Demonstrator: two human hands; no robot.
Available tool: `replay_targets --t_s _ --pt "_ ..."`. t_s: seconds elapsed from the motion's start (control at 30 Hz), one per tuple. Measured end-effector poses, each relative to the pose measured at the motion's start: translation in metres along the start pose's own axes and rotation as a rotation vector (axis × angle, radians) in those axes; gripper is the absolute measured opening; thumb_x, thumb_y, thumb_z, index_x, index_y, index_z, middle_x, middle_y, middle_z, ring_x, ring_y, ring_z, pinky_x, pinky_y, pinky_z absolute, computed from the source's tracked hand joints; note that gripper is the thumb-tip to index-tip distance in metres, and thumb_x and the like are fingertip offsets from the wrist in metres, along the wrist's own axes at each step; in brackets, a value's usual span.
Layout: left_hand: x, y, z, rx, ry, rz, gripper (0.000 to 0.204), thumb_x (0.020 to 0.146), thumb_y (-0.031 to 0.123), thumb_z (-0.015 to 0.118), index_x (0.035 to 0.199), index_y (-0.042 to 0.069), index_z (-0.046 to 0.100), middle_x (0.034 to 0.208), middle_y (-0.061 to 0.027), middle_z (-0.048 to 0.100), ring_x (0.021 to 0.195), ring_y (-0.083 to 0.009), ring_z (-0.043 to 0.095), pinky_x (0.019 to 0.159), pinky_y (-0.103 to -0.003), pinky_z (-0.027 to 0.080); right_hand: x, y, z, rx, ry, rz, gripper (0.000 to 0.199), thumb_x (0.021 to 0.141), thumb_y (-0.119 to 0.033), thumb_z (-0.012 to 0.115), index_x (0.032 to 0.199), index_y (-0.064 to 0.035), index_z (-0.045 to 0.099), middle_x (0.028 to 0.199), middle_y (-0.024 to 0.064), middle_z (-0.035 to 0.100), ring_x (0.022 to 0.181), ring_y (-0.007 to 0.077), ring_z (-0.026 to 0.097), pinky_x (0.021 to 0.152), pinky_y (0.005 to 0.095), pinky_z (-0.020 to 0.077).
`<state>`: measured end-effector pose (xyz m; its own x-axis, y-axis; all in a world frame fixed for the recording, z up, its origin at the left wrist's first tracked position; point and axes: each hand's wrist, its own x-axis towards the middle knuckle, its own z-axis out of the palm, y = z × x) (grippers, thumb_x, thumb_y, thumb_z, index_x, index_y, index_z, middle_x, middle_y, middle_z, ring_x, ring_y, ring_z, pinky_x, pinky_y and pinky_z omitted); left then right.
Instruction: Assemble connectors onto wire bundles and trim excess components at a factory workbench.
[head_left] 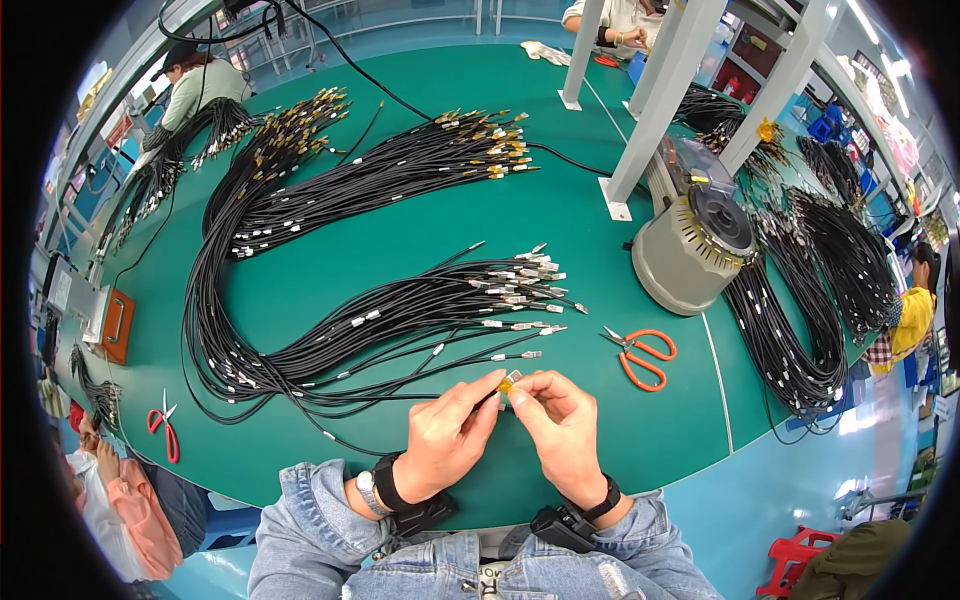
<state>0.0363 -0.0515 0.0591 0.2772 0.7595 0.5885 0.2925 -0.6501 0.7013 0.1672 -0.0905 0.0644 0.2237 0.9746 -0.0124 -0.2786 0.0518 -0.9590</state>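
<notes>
Close to the table's front edge, my left hand is closed in a pinch on the end of a black cable. Fingertip to fingertip with it, my right hand pinches at the same spot, where a small yellow piece and a whitish tip show between the fingers. What the yellow piece is stays too small to tell. Just beyond my hands lies a thick bundle of black cables with white-tagged ends pointing right. The bundle curves round on the left to a farther row of ends with yellow pieces.
Orange-handled scissors lie right of my hands, red-handled scissors at the left. A round beige machine stands beside grey metal posts. More cable bundles hang over the right edge of the green table. Other people sit around it.
</notes>
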Motion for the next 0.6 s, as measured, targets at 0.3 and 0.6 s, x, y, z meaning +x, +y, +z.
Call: replay_targets --t_s 0.3,0.6 --pt "0.0026 0.0013 -0.0027 -0.072 -0.040 -0.080 0.027 0.077 -0.006 0.063 0.103 0.000 0.062 0.064 -0.0054 0.058 0.048 -0.0068 0.048 0.043 -0.021 0.037 -0.0012 -0.0012 0.0006 0.019 -0.007 0.030 0.006 0.084 -0.003 0.061 0.087 0.0023 0.061 0.084 0.0015 0.061 0.077 0.0068 0.052 0.071 0.0214 0.0426" --pt "-0.0026 0.0045 -0.0010 -0.472 -0.037 -0.382 0.016 0.084 0.000 0.058 0.100 -0.001 0.058 0.069 0.0009 0.059 0.055 -0.0029 0.048 0.049 -0.018 0.038 -0.0014 -0.0011 0.0005 0.018 -0.034 0.039 0.010 0.085 -0.006 0.062 0.090 0.0023 0.062 0.086 0.0021 0.063 0.077 0.0067 0.052 0.071 0.0214 0.0428"
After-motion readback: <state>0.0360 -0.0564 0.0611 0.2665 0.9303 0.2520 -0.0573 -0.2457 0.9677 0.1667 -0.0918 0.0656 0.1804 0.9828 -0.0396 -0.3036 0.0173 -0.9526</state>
